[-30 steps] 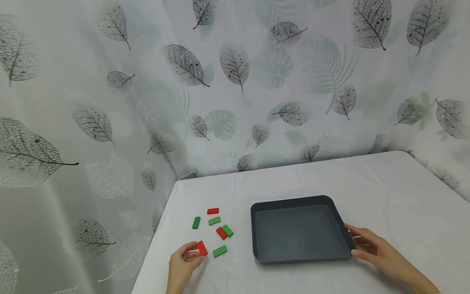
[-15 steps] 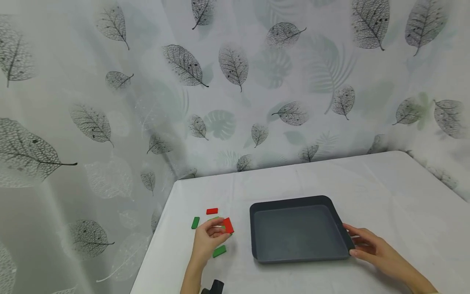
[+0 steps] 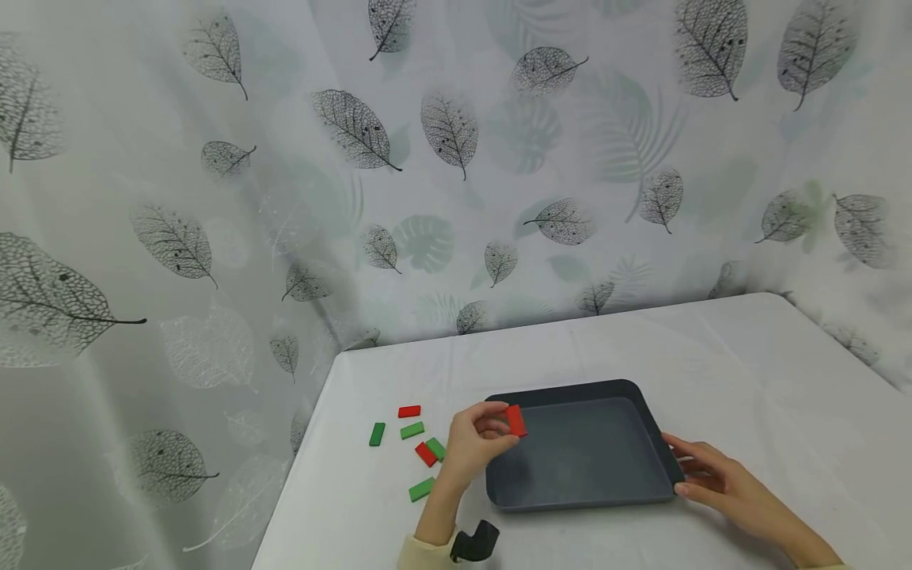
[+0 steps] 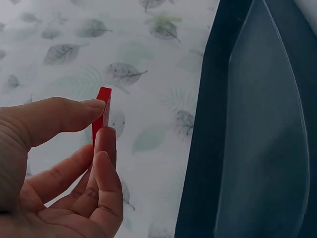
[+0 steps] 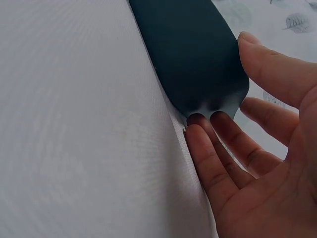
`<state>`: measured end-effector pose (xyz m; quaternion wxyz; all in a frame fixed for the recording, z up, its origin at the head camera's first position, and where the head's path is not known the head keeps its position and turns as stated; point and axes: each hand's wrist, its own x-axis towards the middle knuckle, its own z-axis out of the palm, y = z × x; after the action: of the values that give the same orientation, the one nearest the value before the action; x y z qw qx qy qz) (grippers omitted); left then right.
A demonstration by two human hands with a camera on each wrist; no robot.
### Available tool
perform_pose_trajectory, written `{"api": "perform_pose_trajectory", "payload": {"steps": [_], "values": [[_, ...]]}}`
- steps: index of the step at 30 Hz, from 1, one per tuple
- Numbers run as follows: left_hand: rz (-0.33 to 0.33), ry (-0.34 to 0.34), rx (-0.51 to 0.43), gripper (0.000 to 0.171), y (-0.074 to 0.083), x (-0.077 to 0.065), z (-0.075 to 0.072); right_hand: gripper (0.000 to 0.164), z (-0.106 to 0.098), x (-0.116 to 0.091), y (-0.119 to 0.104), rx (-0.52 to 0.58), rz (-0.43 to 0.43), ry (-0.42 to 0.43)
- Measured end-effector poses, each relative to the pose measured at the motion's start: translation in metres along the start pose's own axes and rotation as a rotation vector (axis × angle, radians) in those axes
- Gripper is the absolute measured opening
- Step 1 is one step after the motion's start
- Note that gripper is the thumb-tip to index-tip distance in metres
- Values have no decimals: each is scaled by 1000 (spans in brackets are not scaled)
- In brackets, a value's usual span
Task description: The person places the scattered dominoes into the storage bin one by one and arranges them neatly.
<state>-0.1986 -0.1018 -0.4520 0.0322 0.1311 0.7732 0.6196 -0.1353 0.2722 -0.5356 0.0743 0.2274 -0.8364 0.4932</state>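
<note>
My left hand (image 3: 473, 443) pinches a red rectangular block (image 3: 516, 421) between thumb and fingertips, above the left edge of the dark grey tray (image 3: 584, 455). In the left wrist view the block (image 4: 102, 115) stands edge-on between the thumb and fingers, with the tray (image 4: 262, 139) to the right. My right hand (image 3: 720, 479) rests at the tray's right side; its thumb and fingertips touch the outer wall, relaxed. The right wrist view shows this contact close up, with the fingertips against the tray wall (image 5: 198, 54).
On the white table (image 3: 399, 376), left of the tray, lie two red blocks (image 3: 409, 412) (image 3: 426, 454) and several green blocks (image 3: 422, 489). One red and one green block touch or nearly touch. A leaf-patterned curtain (image 3: 427, 198) rises behind the table and along its left side.
My left hand has carried the red block from the left part of the table, over the other blocks, rightward to the tray's left edge. My right hand stays at the tray's right side.
</note>
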Motion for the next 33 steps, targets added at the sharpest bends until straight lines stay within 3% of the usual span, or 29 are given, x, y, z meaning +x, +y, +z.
{"api": "perform_pose_trajectory", "payload": {"steps": [10,20,33], "values": [[59,-74,3,44,5,25,55,58,-1,-1,-2,-20,16,-1],[-20,-92,60,41,3,40,111,57,-1,0,-3,-6,57,-6],[-98,-10,162,37,-8,53,163,58,-1,0,-2,1,114,-30]]}}
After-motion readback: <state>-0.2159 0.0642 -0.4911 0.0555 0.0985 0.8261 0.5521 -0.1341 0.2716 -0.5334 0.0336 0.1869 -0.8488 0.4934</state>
